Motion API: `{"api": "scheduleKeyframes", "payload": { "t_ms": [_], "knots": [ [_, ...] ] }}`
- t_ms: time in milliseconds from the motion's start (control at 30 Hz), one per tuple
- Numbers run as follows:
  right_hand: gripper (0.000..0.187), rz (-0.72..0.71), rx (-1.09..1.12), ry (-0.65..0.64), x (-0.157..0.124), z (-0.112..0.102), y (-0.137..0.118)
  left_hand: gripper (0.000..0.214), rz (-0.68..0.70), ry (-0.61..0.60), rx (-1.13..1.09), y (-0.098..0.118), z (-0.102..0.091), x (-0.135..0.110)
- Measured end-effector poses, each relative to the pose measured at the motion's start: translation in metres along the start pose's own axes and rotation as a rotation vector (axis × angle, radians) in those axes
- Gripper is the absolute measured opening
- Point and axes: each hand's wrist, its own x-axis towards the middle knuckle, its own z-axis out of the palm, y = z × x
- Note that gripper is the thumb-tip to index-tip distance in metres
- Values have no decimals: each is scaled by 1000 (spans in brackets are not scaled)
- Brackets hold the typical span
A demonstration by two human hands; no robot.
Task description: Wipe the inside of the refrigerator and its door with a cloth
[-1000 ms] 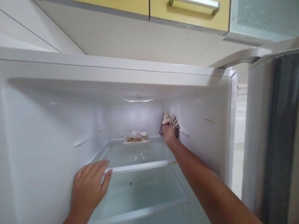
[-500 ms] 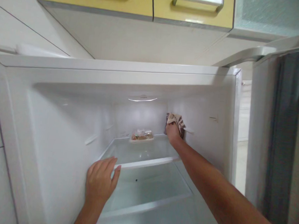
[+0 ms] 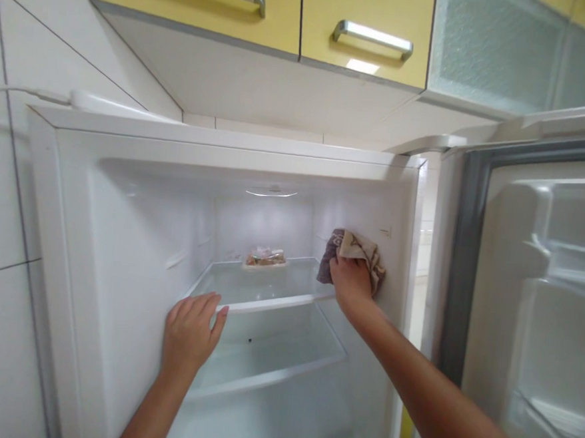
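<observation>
I look into an open white fridge. My right hand is closed on a brown and beige cloth, pressing it against the fridge's inner right wall near the front. My left hand lies flat with fingers out against the inner left wall, its fingertips at the front edge of the upper glass shelf. A small tray of wrapped food sits at the back of that shelf.
A second glass shelf lies below. The fridge door stands open at the right with its door racks showing. Yellow cupboards with metal handles hang above. White tiled wall is at the left.
My right hand has drawn the cloth from the back corner forward along the right wall. The view has shifted left and back, showing more of the door. My left hand stays on the left wall.
</observation>
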Motion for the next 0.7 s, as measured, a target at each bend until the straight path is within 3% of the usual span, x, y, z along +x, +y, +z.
{"api": "scheduleKeyframes", "payload": {
  "t_ms": [133, 233, 300, 400, 533, 700],
  "knots": [
    [46, 103, -82, -18, -48, -28, 14, 28, 2, 9, -10, -2, 1, -1],
    [56, 175, -95, 14, -73, -27, 18, 28, 3, 22, -5, -3, 1, -2],
    [57, 194, -92, 32, -74, -19, 16, 28, 13, 29, -7, -4, 2, -2],
    [53, 156, -69, 28, -45, -4, 7, 27, 30, 54, -8, -5, 2, -2],
    [37, 80, -1, 10, 26, 16, -6, 27, 50, 72, -4, -5, 3, 0],
    [33, -1, 31, 7, 99, 46, -17, 28, 55, 86, 8, -6, 6, -2]
  ]
}}
